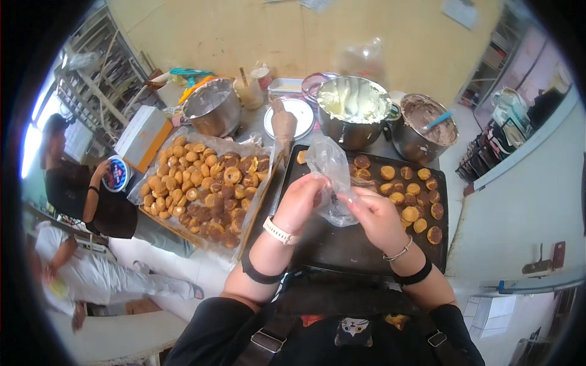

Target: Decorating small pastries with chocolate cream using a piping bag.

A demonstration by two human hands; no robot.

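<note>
A clear plastic bag point(330, 161) hangs between my hands over the dark baking tray point(339, 251). My left hand point(304, 194) pinches one side of it, and my right hand point(370, 211) grips the other. Small round cream puffs point(411, 213), some plain golden and some with brown tops, lie on the right half of that tray. Behind my right hand a brown, crumpled piping bag point(365, 184) is partly hidden. Another filled piping bag point(284, 126) lies across a white round lid point(302, 120) at the back of the table.
Left of the tray, a paper-lined tray point(249, 233) holds many more puffs. Behind stand a pot of pale cream point(355, 110), a pot of brown cream point(423, 130) with a blue-handled spatula point(437, 120), and a metal pot point(213, 110). Two people point(78, 178) are at the left.
</note>
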